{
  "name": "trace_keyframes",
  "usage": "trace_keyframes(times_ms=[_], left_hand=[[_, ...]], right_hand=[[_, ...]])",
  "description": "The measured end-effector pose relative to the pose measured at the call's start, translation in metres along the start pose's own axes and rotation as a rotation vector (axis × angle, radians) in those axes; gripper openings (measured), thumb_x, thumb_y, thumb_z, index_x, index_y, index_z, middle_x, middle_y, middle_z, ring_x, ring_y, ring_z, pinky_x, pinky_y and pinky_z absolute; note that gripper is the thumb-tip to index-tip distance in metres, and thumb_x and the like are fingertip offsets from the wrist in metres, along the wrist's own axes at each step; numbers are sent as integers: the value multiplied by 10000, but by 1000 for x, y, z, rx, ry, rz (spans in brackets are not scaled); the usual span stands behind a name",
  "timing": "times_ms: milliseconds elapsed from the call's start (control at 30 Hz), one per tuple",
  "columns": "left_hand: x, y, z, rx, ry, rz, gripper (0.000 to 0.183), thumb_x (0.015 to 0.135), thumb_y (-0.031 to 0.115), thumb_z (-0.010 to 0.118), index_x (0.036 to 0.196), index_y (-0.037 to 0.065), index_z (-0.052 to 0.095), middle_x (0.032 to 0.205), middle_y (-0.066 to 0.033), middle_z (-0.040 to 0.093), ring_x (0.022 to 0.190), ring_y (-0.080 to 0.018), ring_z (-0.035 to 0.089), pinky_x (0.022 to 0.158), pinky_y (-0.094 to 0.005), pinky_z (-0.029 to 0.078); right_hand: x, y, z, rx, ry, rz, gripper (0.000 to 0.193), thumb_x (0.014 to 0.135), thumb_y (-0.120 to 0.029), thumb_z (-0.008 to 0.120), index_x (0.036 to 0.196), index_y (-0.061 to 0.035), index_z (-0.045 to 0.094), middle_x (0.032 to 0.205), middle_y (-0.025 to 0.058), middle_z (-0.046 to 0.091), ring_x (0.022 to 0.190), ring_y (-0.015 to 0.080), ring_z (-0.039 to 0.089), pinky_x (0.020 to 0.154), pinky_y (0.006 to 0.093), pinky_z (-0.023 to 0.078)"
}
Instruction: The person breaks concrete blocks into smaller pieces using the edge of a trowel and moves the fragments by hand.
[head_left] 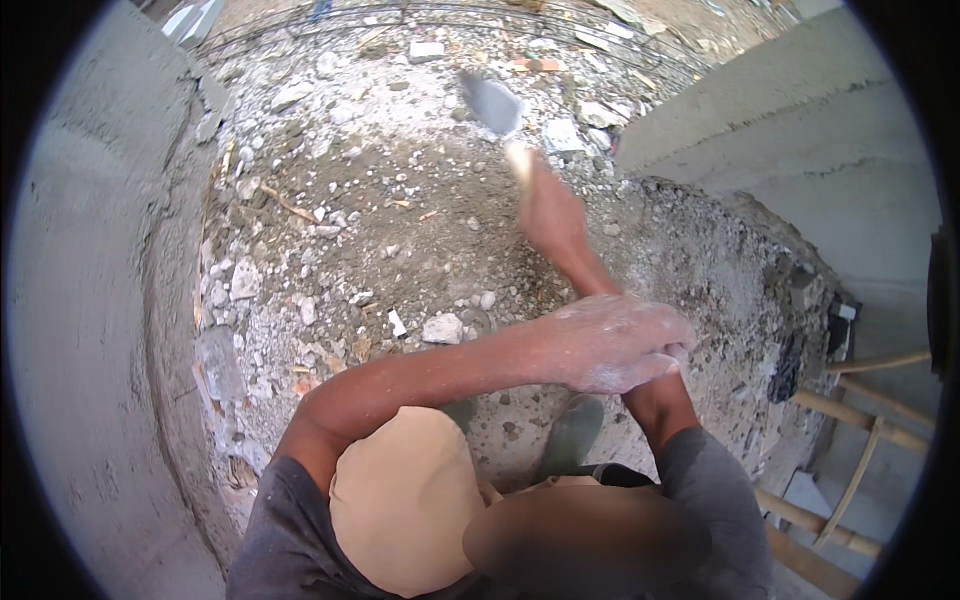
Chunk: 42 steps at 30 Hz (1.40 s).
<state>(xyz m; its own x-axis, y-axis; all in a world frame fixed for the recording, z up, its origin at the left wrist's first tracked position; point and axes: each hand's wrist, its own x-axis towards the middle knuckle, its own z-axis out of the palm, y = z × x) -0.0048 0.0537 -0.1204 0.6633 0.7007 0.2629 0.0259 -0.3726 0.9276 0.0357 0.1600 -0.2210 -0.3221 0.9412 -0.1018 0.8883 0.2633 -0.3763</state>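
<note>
My right hand point(550, 208) is closed around the pale handle of a trowel point(495, 106), held out ahead of me above the rubble. The trowel's grey blade points away and a little to the left, smeared by motion. My left arm reaches across my body to the right. Coated in whitish dust, my left hand point(625, 342) lies over my right forearm with its fingers curled in. What these fingers hold, if anything, is hidden.
Grey plastered walls rise at the left point(100, 250) and the right point(770, 120). Broken stones, including a pale lump point(442, 328), litter the earth. Thin rods point(480, 18) run across the far side. A wooden ladder-like frame point(860, 470) stands at the lower right. Dark boots point(572, 435) show below my arms.
</note>
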Motion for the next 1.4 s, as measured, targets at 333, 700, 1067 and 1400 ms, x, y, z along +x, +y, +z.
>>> trace_keyframes(times_ms=[333,700,1067,1400], left_hand=[[-2,-12,0,1,38,30,295,932,239,516,1149,41,547,1064,-134,599,1004,-316,588,852,-422,470],[24,-55,-86,437,70,-496,290,956,293,487,1144,108,606,1076,-100,631,942,-236,627,841,-381,526],[143,-276,-205,1132,115,-491,253,860,94,486,1040,158,651,1071,-101,631,1024,-274,627,845,-426,525],[166,-361,-161,1332,86,-531,292,934,148,408,1138,111,613,1394,-114,407,1273,-310,430,1073,-495,320]], right_hand=[[57,100,-11,-157,57,18,438,841,-78,499,1263,27,444,957,279,606,840,457,625,761,510,497],[27,107,-100,-208,-153,46,294,848,-70,467,1132,4,491,894,225,614,732,324,620,635,437,503],[-165,194,-107,349,-178,343,573,821,-106,622,1351,13,438,1171,242,598,881,234,649,790,354,535],[-222,229,-86,708,-130,453,553,797,-52,668,1309,41,480,1181,147,611,1055,150,561,921,289,435]])
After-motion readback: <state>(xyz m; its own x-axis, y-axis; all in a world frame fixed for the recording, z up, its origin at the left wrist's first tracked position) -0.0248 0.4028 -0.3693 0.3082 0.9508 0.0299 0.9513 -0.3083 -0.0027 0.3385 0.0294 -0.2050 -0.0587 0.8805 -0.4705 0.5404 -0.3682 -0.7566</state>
